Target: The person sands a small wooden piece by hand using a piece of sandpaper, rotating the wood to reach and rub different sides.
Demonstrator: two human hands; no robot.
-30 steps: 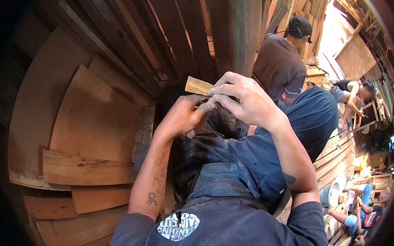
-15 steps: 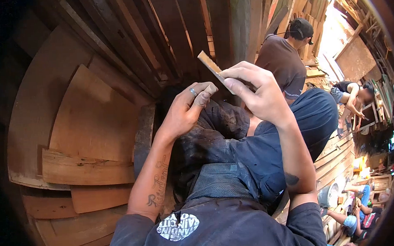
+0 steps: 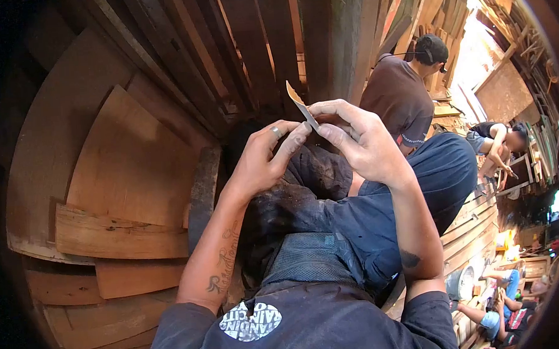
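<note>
My right hand [image 3: 358,138] pinches a short curved strip of sandpaper [image 3: 298,103] between thumb and fingers. Its inner face is tan and its back is grey; the upper end curls upward. My left hand [image 3: 268,156], with a ring on one finger, is closed, thumb against forefinger. Its fingertips meet the lower end of the strip. Whatever small thing sits between those fingertips is hidden. Both hands are raised above my lap and dark trousers [image 3: 305,204].
Wooden boards [image 3: 125,161] lean at the left, and upright planks [image 3: 275,39] stand ahead. A person in a brown shirt [image 3: 396,90] sits close by. Another person [image 3: 497,142] bends over at the right. A bucket [image 3: 460,284] and more people are at the lower right.
My right hand has moved slightly down, bringing the strip to my left fingertips. The strip now looks more upright and curved. The small pale piece at my left fingertips is no longer distinguishable.
</note>
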